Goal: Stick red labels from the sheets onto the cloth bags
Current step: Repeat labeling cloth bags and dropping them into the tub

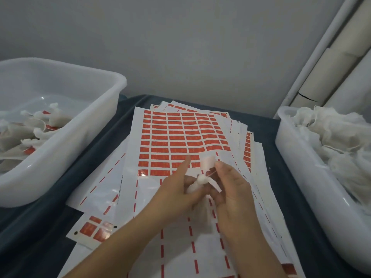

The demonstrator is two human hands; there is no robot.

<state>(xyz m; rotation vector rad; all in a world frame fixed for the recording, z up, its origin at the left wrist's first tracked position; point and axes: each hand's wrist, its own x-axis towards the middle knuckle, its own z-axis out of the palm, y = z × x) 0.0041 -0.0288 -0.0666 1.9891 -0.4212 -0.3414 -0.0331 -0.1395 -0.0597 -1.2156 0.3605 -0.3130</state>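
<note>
Nearest me, at 7 o'clock, a small torn corner of label sheet with a few red squares (94, 230) lies on the dark blue cloth-covered worktop (40, 233). My two forearms come in from 6 o'clock and meet over the middle of the spread.

My left hand (180, 189) has its grip curled round the small white cloth bag with a tied neck (197, 182), holding it by the bunched part, while the forefinger sticks out straight toward 12 o'clock. My right hand (230, 185) keeps a narrow grip: thumb and fingers pinch the bag's loose end and a pale, rectangular label (208, 163) that stands just above the knot. I cannot tell whether the label already touches the cloth.

Beneath my hands lie white backing sheets already stripped, showing only red dashed lines (192, 247). Beyond them, toward 12 o'clock, the top glossy white sheet of red rectangular labels (180, 137) has many rows left, with more sheets fanned out under it.

At 9 o'clock a translucent white plastic tub (96, 125) holds cloth bags that bear red labels (34, 133). At 3 o'clock a second white plastic tub (297, 157) is heaped with plain white cloth bags (337, 141). At 12 o'clock, a grey wall (180, 47).
</note>
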